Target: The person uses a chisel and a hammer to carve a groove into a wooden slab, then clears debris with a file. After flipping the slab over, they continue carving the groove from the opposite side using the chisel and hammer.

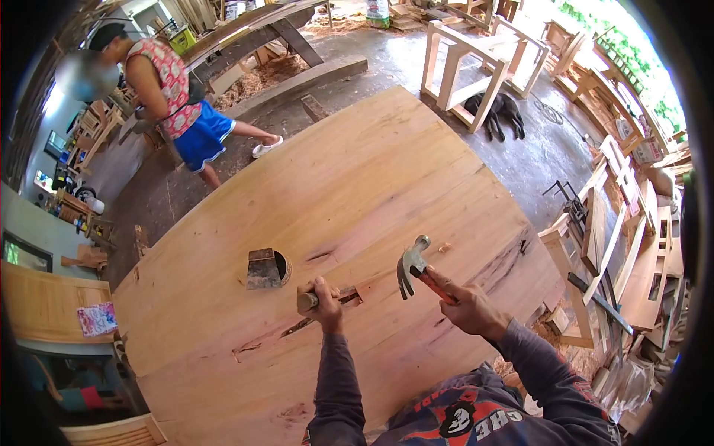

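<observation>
My right hand [472, 308] is closed around the orange handle of a claw hammer [413, 264], its metal head raised over the wooden panel [349, 193]. My left hand [324, 301] grips a chisel [306, 302] by its wooden handle, low over the panel. Just right of that hand is a dark recess [349, 297] cut in the wood; the chisel's tip cannot be made out clearly. Left of my left hand, a dark round tin [280, 269] with a flat metal piece [262, 267] against it lies on the panel. Dark cracks run through the wood near both hands.
A person [167, 97] in blue shorts walks past the panel's far left side. Wooden frames [465, 67] stand beyond it, with a black dog [497, 115] lying beneath. Clamps [573, 201] and stacked timber [632, 245] crowd the right. A wooden beam [297, 89] lies at the back.
</observation>
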Available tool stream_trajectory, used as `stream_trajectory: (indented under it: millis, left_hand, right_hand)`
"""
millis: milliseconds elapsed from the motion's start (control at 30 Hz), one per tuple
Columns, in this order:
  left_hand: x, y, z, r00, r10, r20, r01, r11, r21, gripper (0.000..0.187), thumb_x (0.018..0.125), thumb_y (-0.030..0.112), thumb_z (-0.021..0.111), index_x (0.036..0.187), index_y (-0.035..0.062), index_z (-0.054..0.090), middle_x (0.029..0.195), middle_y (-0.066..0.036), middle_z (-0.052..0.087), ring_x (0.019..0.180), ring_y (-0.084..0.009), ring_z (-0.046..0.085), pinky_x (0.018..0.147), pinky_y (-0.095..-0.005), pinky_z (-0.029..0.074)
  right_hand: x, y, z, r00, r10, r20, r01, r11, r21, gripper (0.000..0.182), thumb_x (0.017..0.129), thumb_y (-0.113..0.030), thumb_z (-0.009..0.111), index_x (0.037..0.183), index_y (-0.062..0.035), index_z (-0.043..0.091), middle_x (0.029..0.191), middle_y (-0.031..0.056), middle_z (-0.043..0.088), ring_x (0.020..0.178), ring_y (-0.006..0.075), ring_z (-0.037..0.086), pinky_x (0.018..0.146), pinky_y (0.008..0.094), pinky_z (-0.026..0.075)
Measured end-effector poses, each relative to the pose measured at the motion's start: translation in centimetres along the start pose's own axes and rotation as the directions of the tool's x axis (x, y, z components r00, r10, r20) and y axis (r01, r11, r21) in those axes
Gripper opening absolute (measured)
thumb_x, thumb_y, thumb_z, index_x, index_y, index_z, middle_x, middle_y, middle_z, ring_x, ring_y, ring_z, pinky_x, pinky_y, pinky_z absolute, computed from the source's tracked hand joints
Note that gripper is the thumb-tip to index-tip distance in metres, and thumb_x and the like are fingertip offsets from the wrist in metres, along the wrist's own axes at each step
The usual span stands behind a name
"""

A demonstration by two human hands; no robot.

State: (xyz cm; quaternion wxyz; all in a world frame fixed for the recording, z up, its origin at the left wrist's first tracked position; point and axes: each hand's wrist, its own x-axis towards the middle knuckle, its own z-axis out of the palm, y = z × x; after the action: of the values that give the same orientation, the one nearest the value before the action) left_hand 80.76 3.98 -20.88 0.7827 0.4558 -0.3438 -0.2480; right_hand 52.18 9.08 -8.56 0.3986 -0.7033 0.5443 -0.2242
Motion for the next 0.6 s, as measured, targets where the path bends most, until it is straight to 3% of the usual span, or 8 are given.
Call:
stream_trajectory:
  millis: [133, 167, 233, 333, 467, 600]
  left_hand:
    - [-2.9, -0.5, -1.0, 0.997, 0.067, 0.042, -0.073, 0.983, 0.168, 0.016, 0.098, 0.004, 0.061, 0.086, 0.0036, 0.051, 0.066, -0.007, 0.060, 0.051, -0.0117, 0.054, 0.049, -0.0269, 0.046]
    - [-4.1, -1.4, -1.2, 0.985, 0.162, 0.056, -0.169, 0.967, 0.188, 0.015, 0.095, 0.003, 0.064, 0.085, 0.0025, 0.053, 0.069, -0.009, 0.060, 0.056, -0.0167, 0.058, 0.052, -0.0281, 0.048]
    - [-4.7, 1.3, 0.4, 0.835, 0.449, 0.317, -0.527, 0.820, 0.226, 0.014, 0.090, 0.003, 0.068, 0.084, 0.0024, 0.055, 0.074, -0.011, 0.060, 0.061, -0.0215, 0.058, 0.055, -0.0313, 0.049]
    - [-10.0, 1.6, -1.2, 0.798, 0.305, 0.520, -0.464, 0.862, 0.206, 0.021, 0.079, 0.005, 0.079, 0.076, 0.0091, 0.059, 0.078, -0.008, 0.059, 0.071, -0.0255, 0.059, 0.066, -0.0368, 0.050]
    - [-10.9, 2.2, -1.8, 0.657, 0.273, 0.703, -0.543, 0.818, 0.190, 0.025, 0.074, 0.001, 0.079, 0.074, 0.0115, 0.056, 0.074, -0.004, 0.059, 0.072, -0.0235, 0.061, 0.072, -0.0391, 0.050]
    - [-8.8, 2.2, -0.8, 0.716, 0.310, 0.626, -0.502, 0.851, 0.152, 0.024, 0.070, -0.003, 0.076, 0.072, 0.0090, 0.055, 0.068, -0.005, 0.057, 0.065, -0.0236, 0.060, 0.068, -0.0378, 0.049]
  right_hand:
    - [-0.1, 0.2, 0.4, 1.000, -0.012, 0.012, 0.012, 1.000, -0.016, 0.074, 0.085, -0.003, 0.060, 0.156, -0.0164, 0.042, 0.072, 0.0249, 0.063, 0.063, 0.0422, 0.065, 0.062, 0.0466, 0.051]
    - [-0.2, 0.5, 0.6, 1.000, -0.028, 0.006, 0.028, 0.999, -0.027, 0.074, 0.085, -0.003, 0.061, 0.155, -0.0164, 0.043, 0.072, 0.0247, 0.063, 0.063, 0.0426, 0.064, 0.061, 0.0469, 0.051]
    - [-0.4, 0.8, 0.8, 0.999, -0.045, 0.001, 0.045, 0.998, -0.040, 0.073, 0.085, -0.003, 0.061, 0.155, -0.0160, 0.043, 0.071, 0.0240, 0.063, 0.062, 0.0430, 0.063, 0.061, 0.0474, 0.050]
    - [-0.9, 1.0, 1.0, 1.000, -0.025, 0.014, 0.026, 0.999, -0.034, 0.073, 0.084, -0.003, 0.062, 0.154, -0.0142, 0.044, 0.076, 0.0248, 0.065, 0.067, 0.0443, 0.065, 0.063, 0.0475, 0.052]
    - [-1.6, 1.3, 1.5, 1.000, -0.017, 0.002, 0.017, 1.000, -0.022, 0.074, 0.083, -0.002, 0.063, 0.154, -0.0144, 0.045, 0.086, 0.0271, 0.067, 0.073, 0.0453, 0.067, 0.067, 0.0453, 0.055]
    - [-2.6, 2.9, 1.9, 0.996, 0.074, 0.057, -0.071, 0.996, -0.050, 0.073, 0.084, -0.002, 0.063, 0.154, -0.0144, 0.044, 0.089, 0.0276, 0.068, 0.073, 0.0428, 0.069, 0.069, 0.0403, 0.056]
